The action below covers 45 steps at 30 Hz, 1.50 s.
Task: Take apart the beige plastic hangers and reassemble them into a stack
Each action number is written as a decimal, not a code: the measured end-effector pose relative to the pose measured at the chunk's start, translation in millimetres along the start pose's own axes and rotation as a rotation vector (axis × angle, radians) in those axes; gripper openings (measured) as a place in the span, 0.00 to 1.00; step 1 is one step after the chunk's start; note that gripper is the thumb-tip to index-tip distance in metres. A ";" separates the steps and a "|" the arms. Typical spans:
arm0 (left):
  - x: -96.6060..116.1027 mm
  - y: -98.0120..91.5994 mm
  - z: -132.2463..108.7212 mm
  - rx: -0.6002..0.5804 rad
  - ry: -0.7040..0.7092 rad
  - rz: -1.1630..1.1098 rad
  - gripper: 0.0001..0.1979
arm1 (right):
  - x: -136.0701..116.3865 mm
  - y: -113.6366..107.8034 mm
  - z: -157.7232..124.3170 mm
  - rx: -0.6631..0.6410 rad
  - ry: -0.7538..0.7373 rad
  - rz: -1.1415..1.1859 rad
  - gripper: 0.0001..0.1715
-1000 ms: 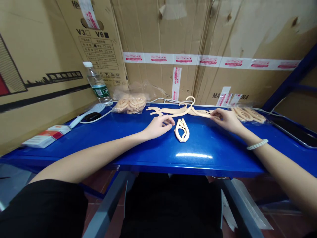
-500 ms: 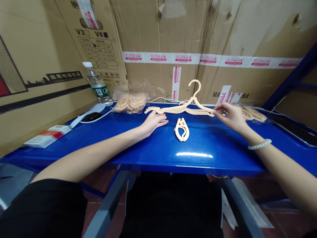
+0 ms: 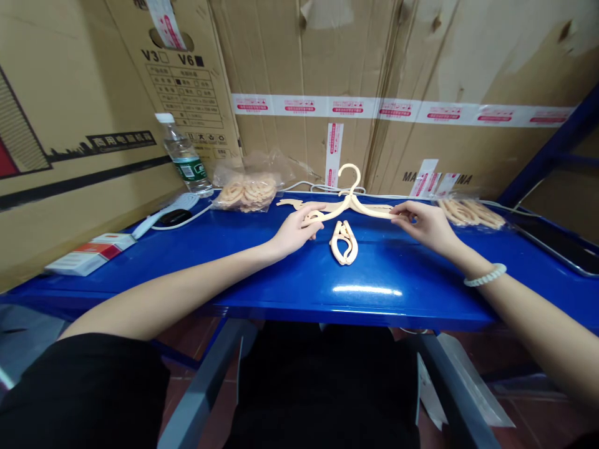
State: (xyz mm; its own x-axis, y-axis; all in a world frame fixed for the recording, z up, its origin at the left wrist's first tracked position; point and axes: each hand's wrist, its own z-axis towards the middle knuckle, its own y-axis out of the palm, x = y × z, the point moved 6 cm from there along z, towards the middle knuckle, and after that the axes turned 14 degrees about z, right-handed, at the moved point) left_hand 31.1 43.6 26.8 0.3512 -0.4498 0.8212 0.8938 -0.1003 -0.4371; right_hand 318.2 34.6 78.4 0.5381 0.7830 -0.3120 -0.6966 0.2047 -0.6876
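Observation:
A cream plastic folding hanger (image 3: 350,201) is spread out, its hook up, between my two hands. My left hand (image 3: 299,229) grips the end of its left arm, with fingers closed round it. At the other end, my right hand (image 3: 423,223) pinches the tip of the right arm. Behind it, more cream hanger parts (image 3: 292,203) lie flat on the blue table (image 3: 276,284); the held hanger partly covers them. Nearer to me, a folded hanger (image 3: 344,243) rests on the table, touched by neither hand.
A clear bag of folded hangers (image 3: 248,190) is at the back left, another bag of hangers (image 3: 470,212) at the back right. A water bottle (image 3: 187,159), a red-and-white box (image 3: 91,252) and a white brush-like item (image 3: 163,215) stand left. A dark tablet-like device (image 3: 556,246) lies right. Cardboard (image 3: 299,149) walls the back.
The hanger has shifted left and towards me, its hook now lower. My left hand has closed on its left end. My right hand has moved slightly left with it.

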 end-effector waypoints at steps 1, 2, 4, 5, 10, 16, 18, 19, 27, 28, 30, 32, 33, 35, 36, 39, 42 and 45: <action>-0.4 -1.3 -0.1 0.017 -0.012 -0.007 0.23 | -1.1 -0.2 0.7 -0.006 -0.028 -0.018 0.10; -1.0 -2.4 0.0 0.033 -0.028 -0.022 0.23 | -2.5 -0.6 1.5 -0.013 -0.060 -0.047 0.10; -1.8 -3.6 0.3 0.056 -0.053 -0.060 0.22 | -6.2 -0.8 2.7 -0.026 -0.125 -0.144 0.11; -2.1 -3.8 0.5 0.063 -0.061 -0.077 0.21 | -8.0 -0.5 2.8 -0.034 -0.148 -0.211 0.12; -2.3 -2.9 0.7 0.072 -0.080 -0.115 0.20 | -10.1 0.2 -1.9 -0.013 -0.051 -0.497 0.15; -1.2 -2.0 0.4 0.064 -0.068 -0.128 0.19 | -17.7 1.5 -4.8 0.004 -0.012 -0.726 0.16; -0.9 -2.0 0.3 0.062 -0.058 -0.134 0.19 | -21.9 1.8 -3.5 -0.003 -0.042 -0.751 0.17; -1.0 -1.9 0.3 0.060 -0.057 -0.136 0.19 | -24.0 1.6 -3.0 0.001 -0.054 -0.752 0.16; -2.5 0.7 1.1 0.025 -0.049 -0.149 0.18 | -22.5 -7.6 -0.8 0.185 -0.045 -0.210 0.17; -2.8 0.8 1.3 0.021 -0.044 -0.153 0.18 | -17.3 -9.6 -0.5 0.214 -0.010 -0.107 0.19; -3.5 0.9 1.6 0.017 -0.033 -0.153 0.18 | -4.6 -11.5 -0.1 0.241 0.085 0.078 0.23; -3.8 1.0 1.5 0.016 -0.021 -0.145 0.18 | 6.2 -10.4 -0.3 0.237 0.172 0.225 0.23; -3.6 0.8 1.2 0.020 -0.014 -0.139 0.18 | 9.7 -9.0 -0.4 0.225 0.204 0.283 0.21; -2.4 -0.2 0.6 0.035 0.002 -0.129 0.17 | 12.7 -6.0 -0.3 0.201 0.241 0.361 0.17; -1.7 -0.9 0.3 0.045 0.009 -0.127 0.17 | 12.9 -5.2 -0.1 0.196 0.250 0.380 0.15; -1.5 -2.9 -0.1 0.072 0.008 -0.146 0.16 | 11.7 -5.8 0.7 0.209 0.253 0.378 0.15; -4.4 -3.0 0.5 0.080 -0.019 -0.182 0.15 | 13.9 -10.5 0.8 0.257 0.246 0.347 0.12; -3.7 -3.3 0.8 0.089 -0.012 -0.219 0.13 | 21.0 -13.0 -0.9 0.312 0.266 0.398 0.12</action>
State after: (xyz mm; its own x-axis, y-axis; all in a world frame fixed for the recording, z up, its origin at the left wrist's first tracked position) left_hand 27.1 46.3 25.5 0.1488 -0.4153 0.8975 0.9699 -0.1158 -0.2143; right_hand 339.0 47.8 80.2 0.2781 0.6687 -0.6896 -0.9555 0.1191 -0.2698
